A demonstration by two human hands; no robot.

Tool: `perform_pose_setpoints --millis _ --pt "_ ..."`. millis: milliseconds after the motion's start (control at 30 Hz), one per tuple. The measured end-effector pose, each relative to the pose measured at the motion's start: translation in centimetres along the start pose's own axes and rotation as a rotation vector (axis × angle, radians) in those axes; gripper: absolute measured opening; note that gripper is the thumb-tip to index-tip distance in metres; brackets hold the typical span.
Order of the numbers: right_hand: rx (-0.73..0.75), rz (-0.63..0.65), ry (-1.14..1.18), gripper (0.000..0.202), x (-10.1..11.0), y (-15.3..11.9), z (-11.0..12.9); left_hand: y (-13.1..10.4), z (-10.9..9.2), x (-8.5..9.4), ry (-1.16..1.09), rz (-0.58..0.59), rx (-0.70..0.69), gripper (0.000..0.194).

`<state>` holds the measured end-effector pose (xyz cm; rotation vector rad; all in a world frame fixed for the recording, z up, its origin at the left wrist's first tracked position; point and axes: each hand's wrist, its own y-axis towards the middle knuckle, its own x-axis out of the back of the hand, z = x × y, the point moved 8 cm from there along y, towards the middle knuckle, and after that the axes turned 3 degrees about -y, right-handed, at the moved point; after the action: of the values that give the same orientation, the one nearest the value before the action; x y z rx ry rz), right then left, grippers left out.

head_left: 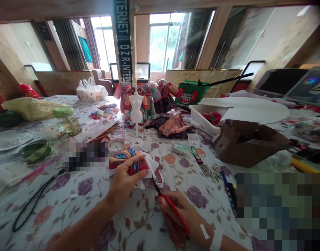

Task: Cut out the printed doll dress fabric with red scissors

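Note:
My left hand [132, 169] pinches a small bundle of patterned fabric [114, 159] in red, blue and orange, with white cloth showing beneath it. In my right hand [179, 209] is a pair of scissors [175, 212] with red handles and dark blades. The blade tips reach up to the edge of the fabric, close to the left fingertips; whether they are cutting into it I cannot tell. A white cloth piece with a patterned red and black border [159, 170] lies beside the bundle. Just behind stands a small white dress form [136, 108].
Doll-size garments [149, 92] hang on stands behind the dress form. Dark patterned fabric [172, 125], a cardboard box [243, 146] and a pile of small metallic pieces [210, 170] are to the right. A lidded jar [67, 120], green tape roll [36, 150] and black cord loop [31, 205] are left.

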<state>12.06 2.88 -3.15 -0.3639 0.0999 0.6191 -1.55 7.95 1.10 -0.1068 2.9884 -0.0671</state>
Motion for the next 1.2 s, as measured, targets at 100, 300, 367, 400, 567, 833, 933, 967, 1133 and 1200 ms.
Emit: perform_pose_setpoints --millis 100,300,367,400,567,833,933,967,1133,1200 --pt "-0.007 -0.015 0.005 0.050 0.0 -0.1 0.0 0.1 0.1 0.0 -0.016 0.004 -0.002 0.052" --pt "-0.051 -0.045 0.012 0.044 0.4 0.0 -1.0 0.2 0.3 0.1 -0.032 0.007 0.005 0.055" --pt "-0.050 -0.044 0.016 0.044 0.5 0.1 -1.2 0.2 0.4 0.1 -0.033 0.008 0.014 0.056" --pt "-0.050 -0.045 0.018 0.044 0.5 0.1 -1.3 0.2 0.4 0.1 -0.033 0.009 0.015 0.056" --pt "-0.039 -0.058 0.013 0.044 0.6 0.1 -1.3 0.1 0.2 0.2 -0.017 0.005 0.009 0.055" --pt "-0.007 -0.017 0.033 0.048 0.1 -0.2 0.2 0.1 0.0 0.0 0.010 0.025 0.024 0.056" --pt "-0.008 -0.003 0.028 0.047 -0.1 -0.4 0.5 0.1 0.1 -0.2 -0.001 0.041 0.027 0.056" --pt "-0.010 0.006 0.023 0.047 -0.1 -0.4 0.5 0.1 0.1 -0.2 -0.009 0.047 0.024 0.056" --pt "-0.025 0.020 -0.015 0.046 0.2 -0.3 0.0 0.1 0.5 -0.3 -0.048 0.056 0.029 0.056" --pt "-0.025 0.031 -0.048 0.046 0.3 -0.3 -0.2 0.1 0.6 -0.2 -0.077 0.051 0.033 0.056"
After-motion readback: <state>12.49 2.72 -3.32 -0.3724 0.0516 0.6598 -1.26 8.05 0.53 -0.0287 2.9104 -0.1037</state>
